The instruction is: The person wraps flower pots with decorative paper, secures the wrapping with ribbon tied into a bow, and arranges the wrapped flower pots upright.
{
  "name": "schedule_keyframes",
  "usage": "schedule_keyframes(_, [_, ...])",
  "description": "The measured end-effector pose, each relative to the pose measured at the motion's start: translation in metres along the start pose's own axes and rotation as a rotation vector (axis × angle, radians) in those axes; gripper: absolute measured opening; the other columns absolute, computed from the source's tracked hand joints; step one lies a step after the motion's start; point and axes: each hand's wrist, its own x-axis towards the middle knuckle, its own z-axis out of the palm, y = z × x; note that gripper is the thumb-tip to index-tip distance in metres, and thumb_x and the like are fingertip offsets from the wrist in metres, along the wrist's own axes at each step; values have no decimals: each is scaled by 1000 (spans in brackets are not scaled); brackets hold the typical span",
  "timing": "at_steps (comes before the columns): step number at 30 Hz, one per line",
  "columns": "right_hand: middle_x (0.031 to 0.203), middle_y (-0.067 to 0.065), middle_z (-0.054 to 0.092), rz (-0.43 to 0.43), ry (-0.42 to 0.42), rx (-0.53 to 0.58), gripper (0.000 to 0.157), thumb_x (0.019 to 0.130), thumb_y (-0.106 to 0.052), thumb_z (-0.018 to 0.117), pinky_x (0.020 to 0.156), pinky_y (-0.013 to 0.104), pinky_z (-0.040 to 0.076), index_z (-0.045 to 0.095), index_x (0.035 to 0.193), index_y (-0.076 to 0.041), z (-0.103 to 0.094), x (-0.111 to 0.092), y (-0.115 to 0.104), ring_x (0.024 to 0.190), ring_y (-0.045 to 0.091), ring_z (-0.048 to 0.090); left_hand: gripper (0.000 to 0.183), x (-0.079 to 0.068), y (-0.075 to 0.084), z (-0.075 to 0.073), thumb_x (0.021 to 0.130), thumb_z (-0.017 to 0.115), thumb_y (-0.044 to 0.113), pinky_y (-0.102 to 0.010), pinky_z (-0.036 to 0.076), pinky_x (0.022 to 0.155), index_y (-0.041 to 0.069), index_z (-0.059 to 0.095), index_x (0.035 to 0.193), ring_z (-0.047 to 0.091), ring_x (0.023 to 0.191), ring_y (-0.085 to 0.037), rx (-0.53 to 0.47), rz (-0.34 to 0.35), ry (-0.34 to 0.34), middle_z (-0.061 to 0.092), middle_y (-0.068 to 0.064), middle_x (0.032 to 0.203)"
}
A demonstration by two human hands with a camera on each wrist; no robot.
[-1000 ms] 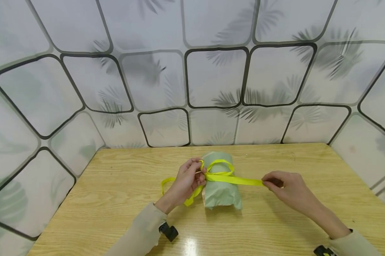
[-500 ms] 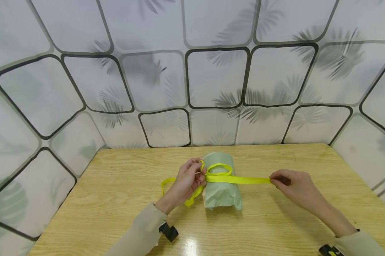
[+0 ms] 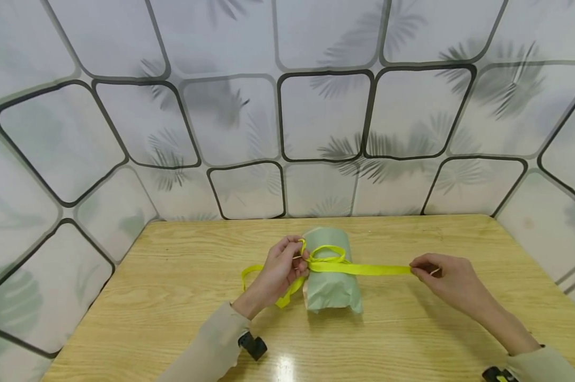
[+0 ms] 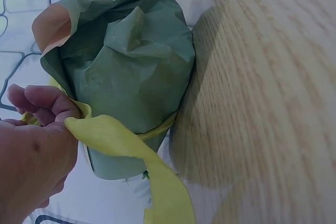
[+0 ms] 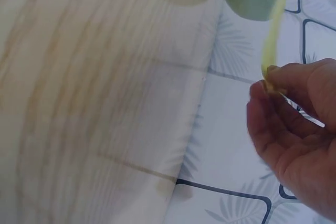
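Note:
A bundle wrapped in pale green paper (image 3: 332, 292) lies on the table, its near end crumpled and folded. Yellow ribbon (image 3: 378, 269) runs round its middle, with a loop (image 3: 328, 248) standing on top. At the bundle's left side my left hand (image 3: 280, 268) pinches the ribbon near the crossing; a loose tail (image 4: 168, 182) hangs past that hand in the left wrist view. Out to the right, my right hand (image 3: 447, 278) pinches the other ribbon length between thumb and fingertips and holds it stretched. The right wrist view shows this pinch at the fingertips (image 5: 270, 85).
The wooden table (image 3: 173, 297) reaches back to a patterned curtain or wall (image 3: 316, 116) on the far side and both flanks. Each wrist carries a small black device, such as the one on the left wrist (image 3: 252, 346).
My right hand has moved right, drawing out a longer stretch of ribbon. The loop on top has become smaller and lower. My left hand has stayed in place.

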Motion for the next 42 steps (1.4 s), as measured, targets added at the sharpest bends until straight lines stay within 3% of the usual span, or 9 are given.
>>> schedule_keyframes(5, [87, -4, 77, -86, 80, -11, 26, 76, 1, 86, 65, 12, 53, 78, 94, -16, 4, 3, -8, 75, -1, 67, 12, 0, 0, 1, 110, 39, 17, -22, 43, 62, 12, 44, 120, 44, 62, -8, 2, -6, 9, 55, 3, 84])
schedule_keyframes(9, [88, -6, 75, -187, 124, 99, 33, 74, 8, 84, 65, 9, 52, 76, 94, -17, 11, 11, -30, 75, -2, 66, 13, 0, 0, 1, 110, 38, 16, -23, 43, 62, 11, 44, 120, 44, 62, -8, 0, -3, 14, 55, 3, 83])
schedule_keyframes(15, [88, -6, 73, -329, 74, 266, 35, 78, 9, 82, 61, 10, 51, 75, 96, -20, 29, 31, -71, 71, -2, 63, 15, -1, 1, 2, 110, 38, 15, -23, 44, 61, 9, 44, 122, 44, 61, -8, 11, -2, 16, 55, 3, 83])
schedule_keyframes(22, [84, -5, 70, -422, -19, 334, 22, 82, 5, 81, 58, 11, 49, 75, 97, -10, 54, 52, -103, 68, -3, 57, 15, -1, 2, 4, 110, 38, 17, -22, 43, 61, 9, 44, 121, 45, 63, -8, 29, -4, 7, 55, 3, 85])
schedule_keyframes(27, [83, -3, 68, -427, -62, 292, 18, 83, 2, 81, 54, 12, 44, 78, 99, -6, 63, 59, -112, 66, -3, 51, 12, 0, 3, 4, 111, 38, 17, -22, 44, 62, 11, 45, 118, 45, 63, -8, 40, 6, 1, 55, 3, 85])
schedule_keyframes(32, [80, -1, 66, -420, -73, 259, 13, 83, 7, 78, 54, 13, 45, 79, 89, -5, 64, 59, -113, 65, -2, 51, 15, 0, 2, 4, 111, 37, 18, -23, 44, 63, 9, 45, 120, 45, 65, -8, 54, 8, -1, 55, 3, 86])
schedule_keyframes(38, [81, -4, 60, -382, -31, 256, 19, 83, 10, 74, 53, 15, 47, 71, 86, -8, 60, 53, -109, 66, -3, 52, 16, 0, 1, 2, 111, 37, 17, -22, 44, 63, 8, 46, 122, 45, 65, -9, 37, 0, 4, 55, 3, 84])
schedule_keyframes(42, [86, -4, 64, -371, 2, 276, 24, 80, 13, 69, 55, 17, 51, 67, 86, -10, 55, 50, -106, 67, -2, 57, 16, -1, 2, 2, 111, 37, 16, -23, 45, 63, 8, 46, 122, 46, 65, -9, 42, 0, 4, 55, 3, 85])
